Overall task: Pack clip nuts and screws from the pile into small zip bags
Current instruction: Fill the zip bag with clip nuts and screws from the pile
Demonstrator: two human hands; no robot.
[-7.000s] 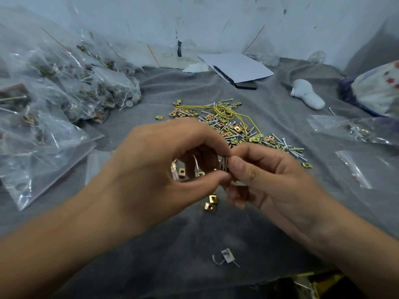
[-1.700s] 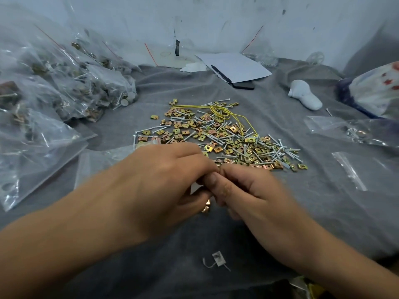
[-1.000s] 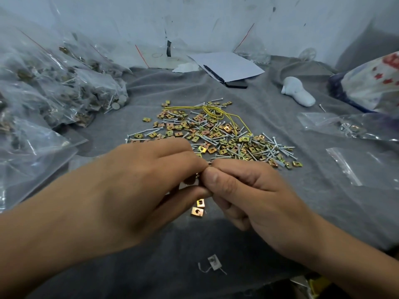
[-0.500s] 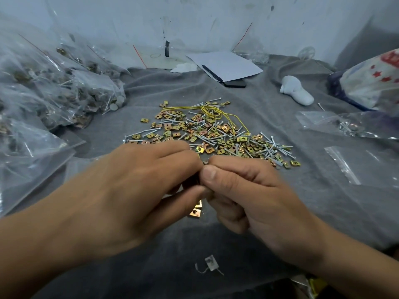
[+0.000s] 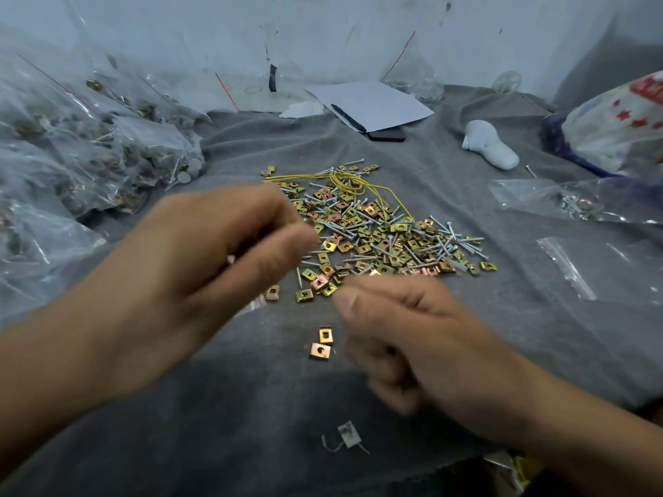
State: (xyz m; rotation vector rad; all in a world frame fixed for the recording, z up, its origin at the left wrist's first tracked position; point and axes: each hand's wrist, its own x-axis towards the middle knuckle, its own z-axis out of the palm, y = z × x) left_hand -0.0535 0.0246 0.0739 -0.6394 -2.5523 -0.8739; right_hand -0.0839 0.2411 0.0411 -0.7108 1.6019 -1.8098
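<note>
The pile of brass clip nuts and silver screws [image 5: 376, 238] lies on the grey cloth [image 5: 251, 407] at mid table. My left hand [image 5: 215, 256] hovers blurred over the pile's near left edge, thumb and forefinger pinched together. A sliver of a small clear zip bag [image 5: 251, 304] shows under its fingers. My right hand [image 5: 412, 335] sits just right of it and apart, fingers curled into the palm, with nothing visible in it. Two loose clip nuts [image 5: 323, 344] lie between the hands.
Filled zip bags [image 5: 107, 156] are heaped at the left. Flat zip bags [image 5: 592, 267] lie at the right, one with a few parts [image 5: 574, 206]. A yellow wire [image 5: 344, 181] crosses the pile's far side. White paper [image 5: 369, 104], a white lump [image 5: 488, 148] and a small scrap [image 5: 348, 434] also lie about.
The hands, pressed together at their fingertips half a second ago, have come apart. My left hand has swung up and left; my right hand has dropped back slightly.
</note>
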